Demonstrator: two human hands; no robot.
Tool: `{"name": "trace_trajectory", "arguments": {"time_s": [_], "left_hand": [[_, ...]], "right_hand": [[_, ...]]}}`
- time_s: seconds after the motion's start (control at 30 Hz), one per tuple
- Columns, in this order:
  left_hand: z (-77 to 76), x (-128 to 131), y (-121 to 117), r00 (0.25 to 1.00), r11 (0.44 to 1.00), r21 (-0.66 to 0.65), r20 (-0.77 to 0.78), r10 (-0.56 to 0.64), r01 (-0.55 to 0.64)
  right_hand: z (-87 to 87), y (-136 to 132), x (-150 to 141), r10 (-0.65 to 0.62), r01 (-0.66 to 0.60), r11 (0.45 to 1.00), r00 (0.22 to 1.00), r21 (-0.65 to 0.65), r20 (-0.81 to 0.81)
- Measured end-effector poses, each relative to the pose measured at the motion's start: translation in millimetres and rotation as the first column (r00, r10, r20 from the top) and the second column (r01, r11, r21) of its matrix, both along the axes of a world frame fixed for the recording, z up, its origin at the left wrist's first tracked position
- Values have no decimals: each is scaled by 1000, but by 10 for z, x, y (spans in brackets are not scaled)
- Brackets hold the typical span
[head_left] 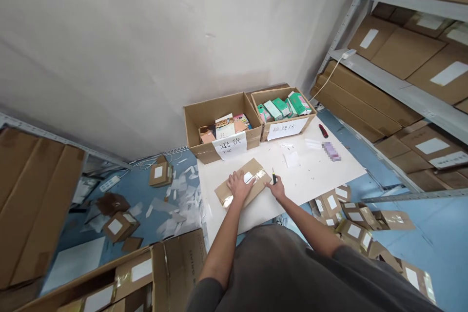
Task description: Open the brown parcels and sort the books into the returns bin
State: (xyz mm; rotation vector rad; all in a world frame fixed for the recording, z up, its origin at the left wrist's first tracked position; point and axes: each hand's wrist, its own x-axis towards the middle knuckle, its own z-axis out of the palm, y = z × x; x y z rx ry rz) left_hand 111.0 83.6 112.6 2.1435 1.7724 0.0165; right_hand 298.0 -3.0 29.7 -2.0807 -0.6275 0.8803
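Observation:
A flat brown cardboard parcel (260,186) with a white label and shiny clear tape lies at an angle on the white table (310,175). My left hand (239,186) rests flat on its top, fingers spread, beside the label. At the parcel's right edge is my right hand (277,187), closed around a utility knife (274,178) with a black and yellow-green handle. The knife points away from me, its tip up. Whether the right fingers also touch the parcel, I cannot tell.
Behind the parcel stand an open carton of assorted packs (193,151) and another with green boxes (256,102). A red tool (323,130) and a blurred purple item (331,151) lie at the right. Parcels (354,229) and scraps (183,200) litter the floor; shelves (398,95) flank the right.

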Motion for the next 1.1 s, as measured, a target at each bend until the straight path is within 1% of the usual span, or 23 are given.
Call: {"name": "trace_trajectory", "arguments": {"time_s": [0.07,0.13,0.2,0.23,0.27,0.33,0.43,0.5,0.57,0.6,0.63,0.67,0.7,0.77,0.8,0.83,0.87,0.9,0.97,1.03,1.1], "left_hand": [[23,-67,-90,1000,999,-53,-3,5,-5],[6,-120,-228,1000,995,-93,14,-20,21],[-43,-133,-369,999,989,-145,51,-7,15],[-75,-126,-426,997,985,-171,74,13,-1],[-107,-114,-470,994,981,-191,99,39,-20],[-169,-90,-519,984,976,-210,150,94,-61],[-240,-59,-536,954,958,-256,234,189,-128],[-276,-36,-536,933,947,-287,279,229,-146],[-317,-24,-524,915,946,-287,323,242,-149],[-345,-31,-509,898,946,-285,358,257,-157],[-383,-51,-487,867,940,-295,409,284,-169],[-432,-85,-459,816,929,-324,478,325,-180],[-493,-129,-429,739,912,-368,561,373,-180],[-644,-237,-378,532,870,-471,705,469,-145],[-726,-293,-364,438,844,-522,734,519,-124],[-808,-346,-361,372,813,-571,735,567,-113],[-882,-395,-370,338,783,-611,717,609,-115],[-947,-442,-391,329,756,-642,691,643,-130],[-1037,-531,-459,338,716,-681,644,686,-153],[-1081,-609,-546,326,683,-724,627,708,-92],[-1097,-659,-635,304,652,-758,618,725,-16]], "right_hand": [[131,397,208,-10,14,998,999,-64,53],[265,751,360,-4,10,996,998,-89,69],[367,961,459,19,-16,997,999,-79,42],[401,993,497,29,-30,997,1000,-69,-10],[424,975,533,38,-43,997,996,-61,-85],[435,809,593,43,-59,997,968,-57,-247],[395,379,604,66,-101,993,901,-58,-430],[379,120,542,123,-167,986,818,-26,-562],[419,-27,459,196,-230,973,759,26,-621],[467,-51,424,229,-252,966,758,49,-610],[531,-46,397,260,-269,960,772,72,-580],[606,-16,377,292,-286,953,788,98,-541],[685,30,359,328,-306,943,803,128,-498],[817,146,299,410,-362,912,815,194,-410],[854,201,246,450,-395,893,812,216,-372],[867,246,175,476,-424,879,809,218,-346],[856,275,92,486,-442,874,807,202,-335],[822,284,6,482,-448,876,807,178,-342],[714,242,-129,433,-420,899,802,128,-411],[600,137,-141,355,-353,929,774,108,-525],[518,16,-13,262,-241,964,763,116,-592]]}}
